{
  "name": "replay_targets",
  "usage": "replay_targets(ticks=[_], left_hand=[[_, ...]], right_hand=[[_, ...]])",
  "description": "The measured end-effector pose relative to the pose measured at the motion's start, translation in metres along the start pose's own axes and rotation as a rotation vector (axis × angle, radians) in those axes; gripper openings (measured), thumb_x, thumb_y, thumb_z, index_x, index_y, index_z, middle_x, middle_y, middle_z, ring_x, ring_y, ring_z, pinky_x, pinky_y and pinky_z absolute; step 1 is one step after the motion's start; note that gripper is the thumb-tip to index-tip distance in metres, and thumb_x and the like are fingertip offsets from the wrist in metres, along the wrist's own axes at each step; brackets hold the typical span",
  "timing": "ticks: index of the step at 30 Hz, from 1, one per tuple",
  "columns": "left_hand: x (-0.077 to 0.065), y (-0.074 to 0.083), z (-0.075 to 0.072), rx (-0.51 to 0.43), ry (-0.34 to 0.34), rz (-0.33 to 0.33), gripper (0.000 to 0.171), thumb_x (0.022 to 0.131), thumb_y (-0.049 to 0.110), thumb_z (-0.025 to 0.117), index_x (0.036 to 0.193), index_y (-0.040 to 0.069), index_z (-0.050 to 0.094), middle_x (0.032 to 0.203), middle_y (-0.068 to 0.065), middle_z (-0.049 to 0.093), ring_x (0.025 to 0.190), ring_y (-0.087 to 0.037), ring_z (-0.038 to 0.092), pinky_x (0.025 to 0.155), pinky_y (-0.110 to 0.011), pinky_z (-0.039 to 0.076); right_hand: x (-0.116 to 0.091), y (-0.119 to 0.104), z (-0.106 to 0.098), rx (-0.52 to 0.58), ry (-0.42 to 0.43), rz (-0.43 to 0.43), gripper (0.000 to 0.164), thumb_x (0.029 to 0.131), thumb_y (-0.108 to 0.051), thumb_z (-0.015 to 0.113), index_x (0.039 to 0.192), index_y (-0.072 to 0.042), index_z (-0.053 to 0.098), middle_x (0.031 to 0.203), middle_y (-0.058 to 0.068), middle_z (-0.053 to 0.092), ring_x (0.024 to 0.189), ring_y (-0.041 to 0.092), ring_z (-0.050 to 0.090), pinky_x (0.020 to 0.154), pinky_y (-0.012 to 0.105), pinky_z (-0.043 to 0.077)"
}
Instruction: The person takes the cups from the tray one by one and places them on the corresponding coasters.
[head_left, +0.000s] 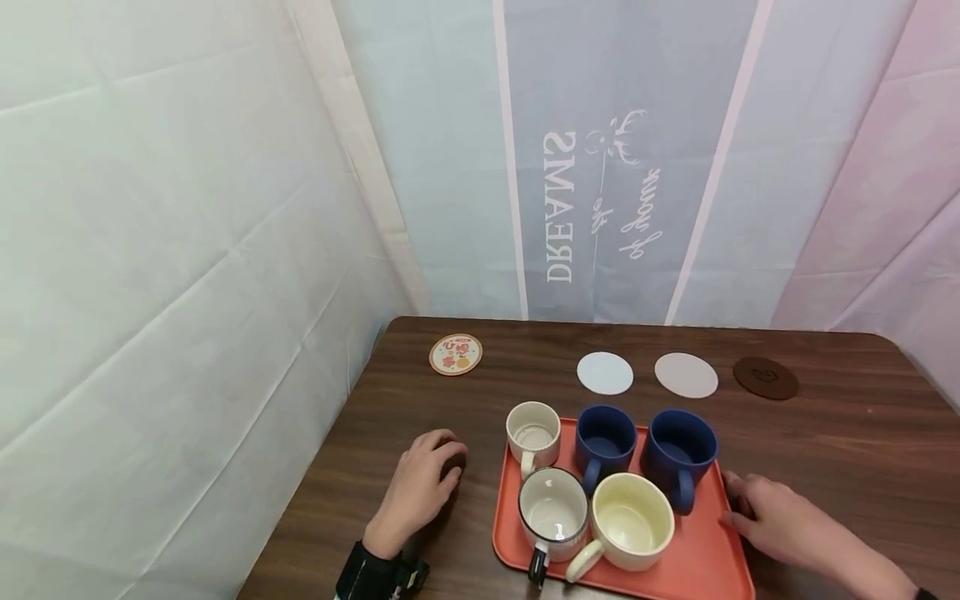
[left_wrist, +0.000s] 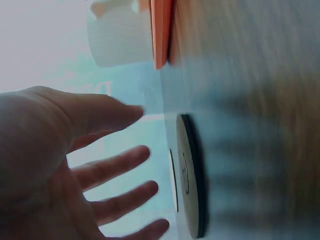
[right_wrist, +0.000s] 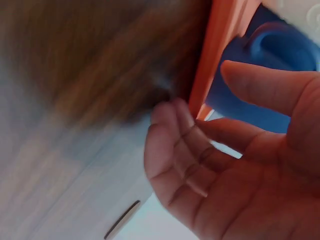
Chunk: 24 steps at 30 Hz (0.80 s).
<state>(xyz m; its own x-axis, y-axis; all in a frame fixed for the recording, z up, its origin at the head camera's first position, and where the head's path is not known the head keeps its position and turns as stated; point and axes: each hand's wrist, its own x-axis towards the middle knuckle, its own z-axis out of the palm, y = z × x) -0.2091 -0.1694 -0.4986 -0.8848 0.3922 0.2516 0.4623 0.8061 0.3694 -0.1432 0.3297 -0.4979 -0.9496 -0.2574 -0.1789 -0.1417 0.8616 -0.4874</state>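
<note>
An orange-red tray (head_left: 701,550) on the table carries several mugs. At its back stand a small cream mug (head_left: 534,433) and two dark blue mugs (head_left: 606,442). In front are a white mug (head_left: 553,508) with a black rim and handle and a pale yellow mug (head_left: 632,521). My right hand (head_left: 780,517) is at the tray's right edge, fingers loosely bent; in the right wrist view the thumb stands apart above a blue mug (right_wrist: 235,97). My left hand (head_left: 423,479) hovers left of the tray, holding nothing visible, its fingers spread in the left wrist view.
Along the back of the table lie a printed coaster (head_left: 456,355), a white coaster (head_left: 604,372), a pale coaster (head_left: 686,375) and a dark brown coaster (head_left: 766,378). A round dark-edged coaster (left_wrist: 188,175) shows beyond my left fingers. Cloth hangs behind the table.
</note>
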Motion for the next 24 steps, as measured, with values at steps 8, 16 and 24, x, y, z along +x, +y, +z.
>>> replay_targets(ticks=[8, 16, 24], left_hand=[[-0.006, -0.007, -0.001, 0.077, -0.072, -0.019, 0.029, 0.093, 0.010, 0.081, 0.121, 0.015, 0.076, 0.129, -0.011, 0.064, 0.122, -0.038, 0.059, 0.086, -0.059, 0.052], [-0.005, -0.009, -0.004, 0.064, -0.124, -0.022, 0.029, 0.094, 0.005, 0.077, 0.123, 0.010, 0.074, 0.132, -0.014, 0.062, 0.125, -0.039, 0.057, 0.092, -0.058, 0.052], [0.007, -0.009, -0.006, 0.023, -0.220, 0.024, 0.035, 0.097, -0.003, 0.067, 0.132, 0.003, 0.070, 0.141, -0.020, 0.057, 0.134, -0.040, 0.052, 0.106, -0.054, 0.046]], right_hand=[[-0.014, -0.018, 0.007, -0.110, -0.061, 0.082, 0.068, 0.089, -0.022, 0.084, 0.136, 0.018, 0.055, 0.115, 0.016, 0.060, 0.102, 0.038, 0.056, 0.084, 0.059, 0.053], [-0.009, -0.017, 0.008, -0.130, -0.076, 0.103, 0.065, 0.088, -0.023, 0.085, 0.133, 0.016, 0.059, 0.112, 0.016, 0.059, 0.101, 0.038, 0.055, 0.085, 0.061, 0.052], [-0.007, -0.015, 0.006, -0.132, -0.100, 0.140, 0.066, 0.086, -0.027, 0.087, 0.132, 0.014, 0.062, 0.110, 0.017, 0.059, 0.098, 0.038, 0.055, 0.085, 0.062, 0.053]])
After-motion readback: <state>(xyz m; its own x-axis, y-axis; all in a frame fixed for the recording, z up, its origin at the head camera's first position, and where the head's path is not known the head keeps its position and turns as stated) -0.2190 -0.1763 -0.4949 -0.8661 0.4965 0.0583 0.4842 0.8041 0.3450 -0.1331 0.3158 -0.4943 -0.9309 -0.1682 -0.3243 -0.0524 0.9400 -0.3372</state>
